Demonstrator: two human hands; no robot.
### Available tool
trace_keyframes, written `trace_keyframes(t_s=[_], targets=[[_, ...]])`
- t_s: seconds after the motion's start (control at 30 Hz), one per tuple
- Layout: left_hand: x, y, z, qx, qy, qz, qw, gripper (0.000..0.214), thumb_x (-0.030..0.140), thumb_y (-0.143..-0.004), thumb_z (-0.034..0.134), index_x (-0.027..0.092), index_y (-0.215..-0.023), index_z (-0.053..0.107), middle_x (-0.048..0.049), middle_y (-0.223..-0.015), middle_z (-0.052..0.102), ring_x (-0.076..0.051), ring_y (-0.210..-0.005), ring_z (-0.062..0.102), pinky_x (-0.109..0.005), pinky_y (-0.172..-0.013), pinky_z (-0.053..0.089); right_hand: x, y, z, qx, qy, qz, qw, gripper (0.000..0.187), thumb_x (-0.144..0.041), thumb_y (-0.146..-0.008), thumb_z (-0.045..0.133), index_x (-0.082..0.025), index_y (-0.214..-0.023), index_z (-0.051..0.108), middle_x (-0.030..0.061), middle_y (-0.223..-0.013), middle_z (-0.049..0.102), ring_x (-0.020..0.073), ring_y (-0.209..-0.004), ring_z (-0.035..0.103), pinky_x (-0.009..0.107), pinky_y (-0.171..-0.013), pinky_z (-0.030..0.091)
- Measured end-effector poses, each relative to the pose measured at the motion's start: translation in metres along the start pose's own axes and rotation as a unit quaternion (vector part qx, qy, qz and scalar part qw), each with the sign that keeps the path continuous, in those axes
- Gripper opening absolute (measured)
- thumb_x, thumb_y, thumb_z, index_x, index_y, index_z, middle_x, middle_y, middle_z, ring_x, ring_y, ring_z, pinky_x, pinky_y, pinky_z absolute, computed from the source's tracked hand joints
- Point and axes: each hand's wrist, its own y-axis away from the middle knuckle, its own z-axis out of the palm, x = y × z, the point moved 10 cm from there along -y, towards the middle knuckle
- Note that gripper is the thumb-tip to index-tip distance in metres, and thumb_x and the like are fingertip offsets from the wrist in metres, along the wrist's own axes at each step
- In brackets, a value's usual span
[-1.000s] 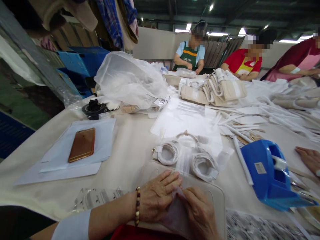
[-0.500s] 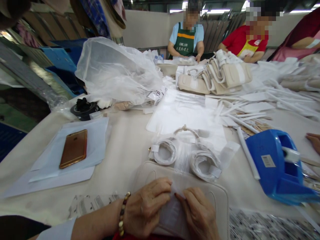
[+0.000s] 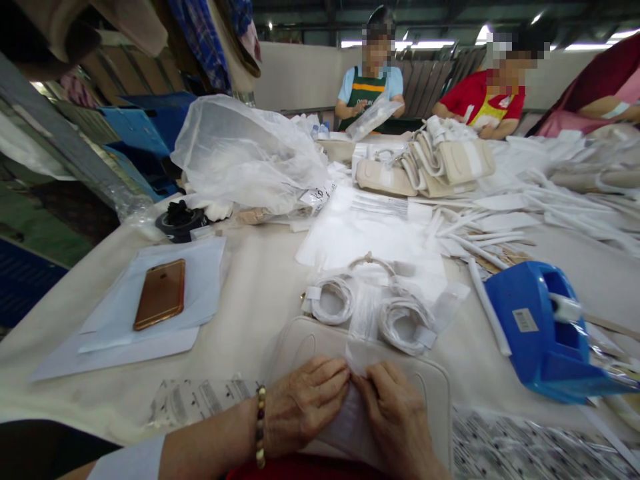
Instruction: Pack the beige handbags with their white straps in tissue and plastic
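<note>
Worker's left hand (image 3: 307, 403) and right hand (image 3: 397, 413) have drawn closer, both pinching clear film (image 3: 357, 357) over the pale bag (image 3: 436, 397), six o'clock on the counter (image 3: 255, 280); film seems more gathered.

"K" shows on white plastic (image 3: 318, 195), "UN" on a green apron (image 3: 369, 87).

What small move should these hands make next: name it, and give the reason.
I'd probably smooth the translucent film outward with the fingertips. The left hand and right hand are close together at the film over the pale panel, and the film looks wrinkled near them; whether either hand grips it is hard to tell.
</note>
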Motion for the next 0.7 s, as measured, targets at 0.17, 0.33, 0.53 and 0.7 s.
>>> trace_keyframes(t_s=[0.17,0.33,0.53,0.7], targets=[[0.0007,0.0007,0.0049,-0.004,-0.017,0.002,1.000,0.032,0.010,-0.082,0.040,0.004,-0.111,0.052,-0.0148,-0.115,0.056,-0.025,-0.122,0.037,-0.037,-0.102,0.035,0.0046,-0.0030,-0.0033,-0.002,0.014,0.030,0.999,0.035,-0.036,-0.088,0.039,-0.020,-0.058,0.046,-0.0003,-0.055,0.051,0.0113,-0.047,0.048,0.024,-0.048,0.032],[0.0025,0.0011,0.0035,0.006,-0.036,0.018,0.999,0.022,0.012,-0.083,0.043,0.012,-0.097,0.059,-0.0095,-0.125,0.050,-0.026,-0.123,0.035,-0.039,-0.096,0.037,0.0058,-0.0034,-0.0063,0.007,0.013,0.033,0.999,0.032,-0.033,-0.088,0.038,-0.020,-0.062,0.049,0.0001,-0.057,0.053,0.0124,-0.050,0.051,0.024,-0.048,0.036],[0.0046,0.0012,0.0025,0.004,-0.064,0.027,0.998,0.019,0.014,-0.083,0.044,0.014,-0.094,0.059,-0.0081,-0.128,0.048,-0.024,-0.122,0.035,-0.039,-0.094,0.036,0.0061,-0.0020,-0.0107,0.028,-0.022,0.041,0.999,0.035,-0.032,-0.089,0.036,-0.020,-0.060,0.051,-0.0011,-0.056,0.051,0.0101,-0.047,0.049,0.022,-0.046,0.036],[0.0017,-0.0001,0.0028,-0.004,-0.038,0.016,0.999,0.024,0.013,-0.081,0.043,0.012,-0.101,0.056,-0.0098,-0.122,0.053,-0.022,-0.120,0.036,-0.038,-0.095,0.034,0.0064,-0.0013,-0.0083,0.023,-0.013,0.042,0.999,0.037,-0.036,-0.089,0.037,-0.019,-0.059,0.051,-0.0006,-0.057,0.050,0.0097,-0.048,0.048,0.021,-0.047,0.036]])
